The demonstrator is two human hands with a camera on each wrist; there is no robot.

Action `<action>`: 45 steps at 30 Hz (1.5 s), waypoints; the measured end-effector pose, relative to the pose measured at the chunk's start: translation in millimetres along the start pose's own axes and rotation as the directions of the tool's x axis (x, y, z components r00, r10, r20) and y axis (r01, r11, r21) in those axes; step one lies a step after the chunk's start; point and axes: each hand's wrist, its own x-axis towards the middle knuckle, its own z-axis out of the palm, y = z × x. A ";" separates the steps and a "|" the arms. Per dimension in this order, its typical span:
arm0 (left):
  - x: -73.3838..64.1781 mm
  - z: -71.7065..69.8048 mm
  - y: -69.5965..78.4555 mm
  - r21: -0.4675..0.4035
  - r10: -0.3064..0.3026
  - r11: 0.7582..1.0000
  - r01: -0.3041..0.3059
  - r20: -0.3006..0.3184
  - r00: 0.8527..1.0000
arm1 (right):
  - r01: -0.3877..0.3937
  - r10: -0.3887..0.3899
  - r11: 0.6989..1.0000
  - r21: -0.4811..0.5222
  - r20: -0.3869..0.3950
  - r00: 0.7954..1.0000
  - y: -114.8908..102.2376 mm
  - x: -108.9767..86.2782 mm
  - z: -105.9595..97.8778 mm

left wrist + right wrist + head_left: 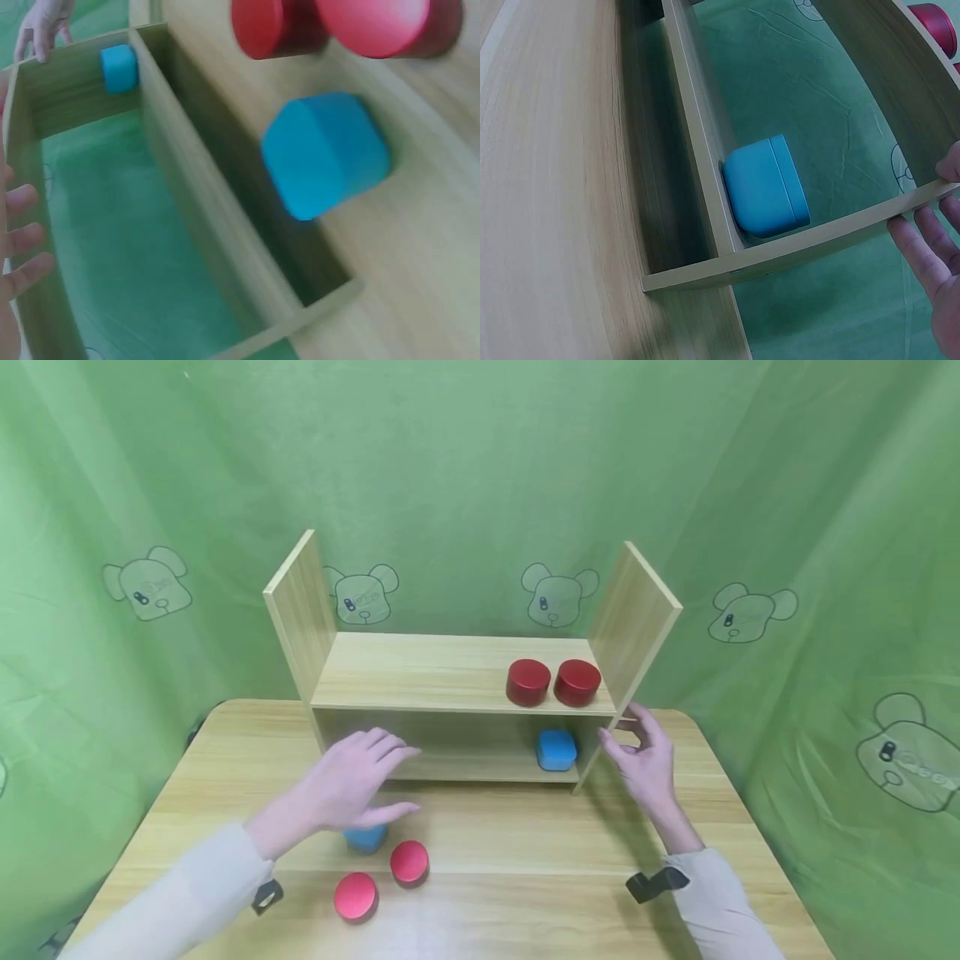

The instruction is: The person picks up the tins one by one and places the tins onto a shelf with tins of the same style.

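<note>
A two-level wooden shelf (420,672) stands on the table. My right hand (647,760) grips its right side panel (832,234), thumb on the inner face and fingers round the outside. My left hand (356,781) hovers in front of the shelf's left part, fingers extended and holding nothing. Partly hidden beneath it, a blue rounded box (326,154) sits on the table. Beside that box are two round red tins, one nearer the shelf (409,863) and one closer to me (356,897). Another blue box (765,187) rests on the lower board, near the right panel.
Two dark red tins, the left one (528,682) and the right one (577,682), stand side by side at the right end of the upper board. The left side panel (303,610) rises above that board. A green curtain (465,485) hangs behind the table (525,902).
</note>
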 end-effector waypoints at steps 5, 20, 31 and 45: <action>-17.5 12.0 1.1 0.014 -0.014 1.000 0.012 0.086 0.996 | -0.001 0.001 1.000 0.011 -0.006 1.000 1.0 -0.7 0.0; -66.0 43.9 2.5 -0.094 -0.088 0.989 0.116 0.258 0.962 | -0.001 0.001 1.000 0.002 -0.009 1.000 0.9 0.6 -0.3; -90.8 61.5 -0.8 -0.094 -0.135 0.982 0.167 0.276 0.952 | 0.011 -0.011 1.000 0.001 -0.003 1.000 1.8 0.5 -0.9; -113.8 72.8 -14.0 -0.085 -0.164 0.979 0.187 0.219 0.962 | 0.000 0.000 1.000 0.007 -0.005 1.000 0.9 0.4 -0.7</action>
